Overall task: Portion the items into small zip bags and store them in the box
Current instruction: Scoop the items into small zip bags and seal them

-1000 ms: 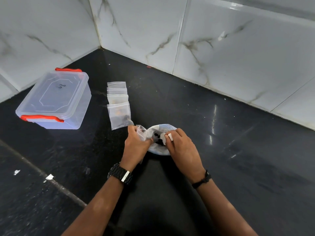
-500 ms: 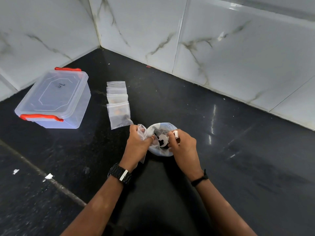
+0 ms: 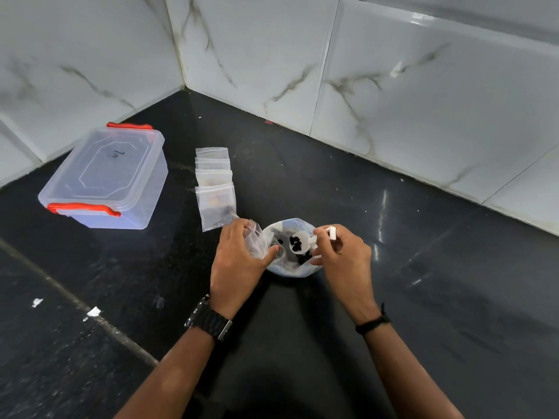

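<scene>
Item: my right hand (image 3: 341,255) fingers pinch a white scoop (image 3: 299,242) of dark pieces above the bowl (image 3: 290,272), left hand (image 3: 239,258) fingers grip a small zip bag (image 3: 257,241) just beside; tip slowly into its mouth; box (image 3: 106,179) lidded, well left.

Home kitchen: black stone counter (image 3: 423,297), marble-look wall tiles (image 3: 408,101)

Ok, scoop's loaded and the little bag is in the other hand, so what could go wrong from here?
Dark pieces sit heaped in the small white plastic scoop held by the right hand; tilting early could drop them onto the black counter. The small clear zip bag in the left hand looks crumpled, so its mouth may not be open enough.
</scene>
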